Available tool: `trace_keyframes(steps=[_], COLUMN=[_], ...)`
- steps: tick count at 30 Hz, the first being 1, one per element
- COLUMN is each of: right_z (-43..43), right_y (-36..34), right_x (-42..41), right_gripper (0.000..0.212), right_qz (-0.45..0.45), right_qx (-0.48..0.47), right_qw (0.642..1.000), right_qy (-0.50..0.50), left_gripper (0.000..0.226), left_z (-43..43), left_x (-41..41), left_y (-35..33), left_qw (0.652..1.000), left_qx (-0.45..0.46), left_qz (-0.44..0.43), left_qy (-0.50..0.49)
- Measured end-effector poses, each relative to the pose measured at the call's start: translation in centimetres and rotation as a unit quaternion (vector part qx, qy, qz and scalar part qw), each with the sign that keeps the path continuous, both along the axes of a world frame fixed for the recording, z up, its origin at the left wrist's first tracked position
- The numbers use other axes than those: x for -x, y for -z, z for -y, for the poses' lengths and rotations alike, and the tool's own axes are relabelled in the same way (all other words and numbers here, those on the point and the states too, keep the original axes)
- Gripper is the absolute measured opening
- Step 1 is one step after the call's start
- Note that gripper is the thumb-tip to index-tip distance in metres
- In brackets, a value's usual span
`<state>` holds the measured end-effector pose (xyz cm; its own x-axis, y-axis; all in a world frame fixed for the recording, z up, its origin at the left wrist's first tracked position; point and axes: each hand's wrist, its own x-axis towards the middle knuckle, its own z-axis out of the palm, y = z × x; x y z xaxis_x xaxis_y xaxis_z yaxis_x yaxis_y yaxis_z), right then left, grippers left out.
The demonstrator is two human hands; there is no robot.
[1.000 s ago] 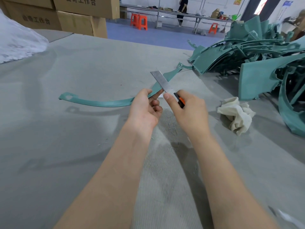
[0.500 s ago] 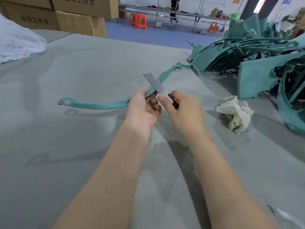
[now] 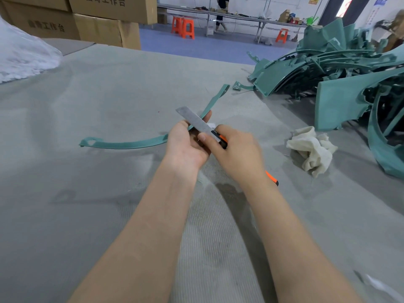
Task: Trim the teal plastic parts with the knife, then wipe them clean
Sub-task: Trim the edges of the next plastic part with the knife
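Left hand (image 3: 188,145) gripped curved teal strip (image 3: 126,144) mid-length, ends at 9 and 1 o'clock, held above grey table (image 3: 109,95); right hand (image 3: 238,152) clenched knife (image 3: 196,122), blade across strip, pointing 11 o'clock; rag (image 3: 312,149) at 3 o'clock; teal parts pile (image 3: 341,68) at 2 o'clock.

Dull metal blade (image 3: 195,122), matt plastic strip (image 3: 131,143), rumpled cloth (image 3: 312,149).

My left hand (image 3: 188,145) grips a long curved teal strip (image 3: 131,144) mid-length; my right hand (image 3: 238,152) holds an orange utility knife (image 3: 196,122), blade extended across it. Cream rag (image 3: 312,149) and heaped teal parts (image 3: 336,92) lie right.
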<state>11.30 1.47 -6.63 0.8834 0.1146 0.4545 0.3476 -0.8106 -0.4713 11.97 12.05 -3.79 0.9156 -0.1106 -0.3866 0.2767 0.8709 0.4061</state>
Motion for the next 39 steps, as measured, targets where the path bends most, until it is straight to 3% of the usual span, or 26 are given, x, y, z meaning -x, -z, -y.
trace_keyframes(steps=[5,9,11,13,17,20,22,23,25,27,28,30,33,35,39], right_z=[0.1,0.9,1.7,2.7,3.8,4.4,4.9,5.1,5.3,5.2,5.1,4.8,4.4,4.0,3.5], right_y=[-0.2,-1.4,-2.1,-2.5,-2.6,-2.6,-2.6,-2.6,-2.5,-2.4,-2.4,-2.4,-2.3,-2.1,-2.0], right_x=[0.1,0.2,0.2,0.0,-0.5,-0.6,-0.6,-0.6,-0.6,-0.6,-0.6,-0.7,-0.8,-0.8,-0.7], right_gripper=[0.045,0.045,0.041,0.038,0.036,0.010,0.014,0.017,0.018,0.016,0.015,0.012,0.015,0.017,0.028], right_qz=[-0.064,-0.059,-0.037,-0.052,-0.127,-0.121,-0.119,-0.122,-0.132,-0.130,-0.126,-0.132,-0.164,-0.162,-0.168], right_qx=[-0.024,-0.182,-0.295,-0.382,-0.517,-0.570,-0.608,-0.625,-0.642,-0.622,-0.610,-0.597,-0.549,-0.526,-0.554], right_qw=[0.997,0.981,0.953,0.920,0.844,0.809,0.782,0.768,0.753,0.770,0.781,0.791,0.819,0.835,0.814], right_qy=[-0.029,0.022,0.053,0.068,0.069,0.072,0.072,0.070,0.062,0.052,0.047,0.024,-0.010,0.003,0.040], left_gripper=[0.033,0.016,0.008,0.001,0.012,0.027,0.038,0.038,0.028,0.024,0.024,0.028,0.034,0.031,0.030], left_z=[-0.5,-0.1,0.3,0.7,1.6,1.7,1.4,1.2,0.7,0.0,-0.4,-0.5,0.5,1.2,1.1], left_x=[-1.0,-1.5,-1.4,-1.0,0.0,0.7,0.8,0.8,0.7,0.3,0.3,0.5,0.4,0.5,0.2], left_y=[0.9,1.3,1.4,1.3,1.3,1.6,1.6,1.5,1.1,0.7,0.6,0.4,0.6,0.7,1.0], left_qw=[1.000,0.988,0.971,0.950,0.880,0.815,0.797,0.805,0.859,0.922,0.934,0.932,0.931,0.944,0.976], left_qx=[-0.010,-0.148,-0.227,-0.289,-0.408,-0.463,-0.464,-0.461,-0.402,-0.252,-0.181,-0.148,-0.214,-0.206,-0.146], left_qz=[0.004,0.000,0.045,0.111,0.242,0.299,0.290,0.275,0.237,0.213,0.219,0.232,0.183,0.155,0.100], left_qy=[-0.024,-0.054,-0.065,-0.051,0.025,0.176,0.255,0.253,0.209,0.202,0.215,0.238,0.232,0.203,0.123])
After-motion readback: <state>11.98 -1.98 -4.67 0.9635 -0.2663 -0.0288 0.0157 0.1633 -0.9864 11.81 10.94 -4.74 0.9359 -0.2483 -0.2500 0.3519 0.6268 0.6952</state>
